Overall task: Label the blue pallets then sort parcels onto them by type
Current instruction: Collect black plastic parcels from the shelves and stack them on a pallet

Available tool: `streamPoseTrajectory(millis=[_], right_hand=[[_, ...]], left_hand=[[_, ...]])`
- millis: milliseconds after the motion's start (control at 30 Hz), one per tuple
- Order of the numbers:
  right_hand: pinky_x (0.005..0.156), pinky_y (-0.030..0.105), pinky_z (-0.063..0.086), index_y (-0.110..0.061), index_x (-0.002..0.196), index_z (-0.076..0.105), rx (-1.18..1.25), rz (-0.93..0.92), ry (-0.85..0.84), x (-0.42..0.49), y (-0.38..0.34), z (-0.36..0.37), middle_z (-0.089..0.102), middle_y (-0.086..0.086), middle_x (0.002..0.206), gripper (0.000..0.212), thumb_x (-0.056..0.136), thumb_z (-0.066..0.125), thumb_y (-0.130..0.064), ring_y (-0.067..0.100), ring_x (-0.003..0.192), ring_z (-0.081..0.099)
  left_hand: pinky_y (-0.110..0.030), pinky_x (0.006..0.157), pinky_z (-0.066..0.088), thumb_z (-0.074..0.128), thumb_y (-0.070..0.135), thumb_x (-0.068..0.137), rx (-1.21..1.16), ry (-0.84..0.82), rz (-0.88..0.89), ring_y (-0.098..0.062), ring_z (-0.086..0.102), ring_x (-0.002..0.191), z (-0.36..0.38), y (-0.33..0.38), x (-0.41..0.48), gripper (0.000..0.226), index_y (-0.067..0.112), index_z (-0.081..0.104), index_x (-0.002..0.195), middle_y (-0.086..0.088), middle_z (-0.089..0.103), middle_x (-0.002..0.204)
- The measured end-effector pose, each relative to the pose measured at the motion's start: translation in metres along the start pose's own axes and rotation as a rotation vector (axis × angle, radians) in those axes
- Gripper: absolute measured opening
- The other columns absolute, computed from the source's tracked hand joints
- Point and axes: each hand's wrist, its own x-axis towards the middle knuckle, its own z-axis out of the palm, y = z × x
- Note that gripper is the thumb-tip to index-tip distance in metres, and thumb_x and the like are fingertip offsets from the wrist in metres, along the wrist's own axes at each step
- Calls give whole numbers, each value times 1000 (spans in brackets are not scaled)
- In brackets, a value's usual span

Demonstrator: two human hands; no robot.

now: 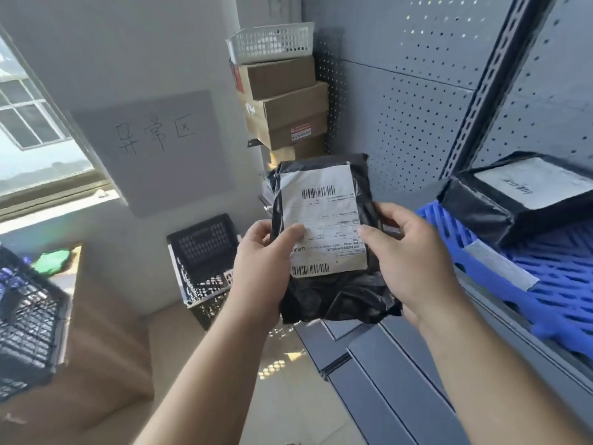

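we have the black parcel (330, 239) up in both hands, just left of the blue pallet (542, 277) on the shelf. the left hand (266, 268) clamps its left edge, thumb pressed flat on the shipping label (324, 220), the other fingers hidden behind the bag. the right hand (414, 255) takes the right edge the same way, thumb on the label's side. a boxy black parcel (516, 200) already sits on the pallet, toward its far end, and a pale label strip (500, 268) lies on the pallet's near rim.

what could slip here? the bag is slack and glossy, so we judge it could sag or slide out if one thumb lets go early. swinging it toward the pallet, its loose lower end could catch the pallet's front edge, or nudge the boxy parcel. the upright shelf post (481, 91) behind the pallet narrows the way in. open room looks best on the pallet's near, bare grid.
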Motion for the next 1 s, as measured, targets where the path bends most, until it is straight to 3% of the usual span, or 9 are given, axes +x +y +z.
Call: streamPoseTrajectory(millis=[100, 233, 333, 433, 600, 733, 867, 933, 1000], right_hand=[[85, 39, 61, -37, 118, 70, 15, 48, 119, 20, -4, -5, 76, -24, 98, 42, 76, 70, -39, 0, 90, 73], [83, 38, 61, -38, 115, 71, -3, 67, 249, 33, -9, -17, 77, -22, 97, 36, 79, 72, -33, 2, 87, 74], [87, 41, 60, -34, 118, 72, -10, 71, 362, 35, -9, -32, 77, -18, 103, 38, 80, 72, -29, 5, 94, 74], [90, 44, 59, -30, 119, 73, 6, 78, 441, 28, -9, -50, 78, -13, 108, 37, 82, 72, -25, 10, 99, 75], [93, 49, 58, -29, 115, 74, -3, 91, 625, 9, -10, -93, 78, -8, 107, 36, 80, 70, -26, 16, 99, 75], [90, 60, 58, -34, 110, 76, -20, 101, 750, -6, -17, -130, 79, -10, 103, 35, 77, 68, -27, 18, 96, 76], [97, 51, 56, -31, 108, 77, -29, 100, 840, -17, -16, -166, 79, -10, 102, 34, 76, 67, -25, 15, 99, 75], [97, 51, 56, -31, 110, 76, -34, 118, 872, -22, -14, -182, 79, -11, 101, 33, 78, 67, -25, 16, 100, 74], [96, 50, 56, -31, 109, 76, -40, 124, 898, -26, -10, -197, 79, -12, 99, 29, 82, 67, -21, 14, 97, 75]], left_hand=[[-43, 62, 64, 77, 22, 88, 17, -124, -12, -31, 80, 81, 20, 8, 37, 13, 34, 75, 82, -1, 81, 90], [-55, 74, 64, 76, 22, 87, 36, -272, -72, -35, 79, 85, 49, 14, 75, 16, 17, 70, 100, -10, 81, 96], [-57, 79, 63, 77, 26, 83, 66, -385, -109, -35, 79, 86, 73, 13, 90, 7, 23, 73, 88, -10, 81, 95], [-59, 81, 62, 76, 29, 80, 107, -480, -131, -36, 79, 85, 97, 12, 95, 14, 20, 72, 89, -11, 80, 92], [-60, 86, 61, 71, 32, 81, 222, -675, -26, -35, 78, 90, 149, 11, 88, 14, 20, 75, 86, -10, 80, 92], [-56, 81, 63, 67, 33, 81, 355, -811, 115, -26, 79, 84, 193, 15, 72, 18, 19, 75, 87, -5, 80, 86], [-60, 77, 60, 64, 34, 81, 458, -873, 253, -23, 66, 72, 235, 17, 49, 35, 1, 67, 94, -24, 71, 93], [-57, 76, 60, 62, 32, 83, 498, -881, 308, -28, 64, 68, 254, 16, 37, 33, 2, 67, 94, -21, 72, 92], [-53, 78, 61, 60, 30, 85, 532, -897, 323, -32, 72, 80, 270, 13, 28, 26, 9, 71, 94, -11, 75, 89]])
